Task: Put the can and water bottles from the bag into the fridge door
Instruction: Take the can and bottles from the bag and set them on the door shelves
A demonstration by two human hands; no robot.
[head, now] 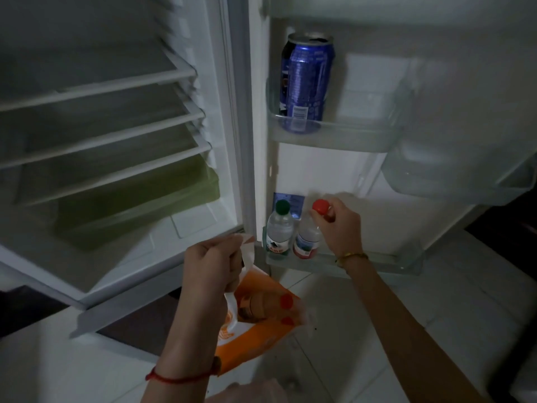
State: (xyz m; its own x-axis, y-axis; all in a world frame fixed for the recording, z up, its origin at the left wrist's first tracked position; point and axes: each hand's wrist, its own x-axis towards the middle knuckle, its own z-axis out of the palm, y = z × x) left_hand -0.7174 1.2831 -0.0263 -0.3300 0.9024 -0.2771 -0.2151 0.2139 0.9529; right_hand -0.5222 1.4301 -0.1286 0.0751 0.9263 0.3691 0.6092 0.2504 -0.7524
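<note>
A blue can (306, 82) stands upright in the upper door shelf (348, 132). Two water bottles stand side by side in the lowest door shelf (386, 263): a green-capped bottle (279, 228) on the left and a red-capped bottle (308, 237) on its right. My right hand (338, 225) grips the red-capped bottle at its cap and neck. Below and left of them, my left hand (212, 263) is shut on the handles of an orange and white bag (261, 324), which hangs open. Two red caps show inside the bag.
The fridge body (116, 141) at the left is open, with several white shelves and a green drawer (139, 207) at the bottom. Another clear door shelf (465, 170) sits at the right. Pale floor tiles lie below.
</note>
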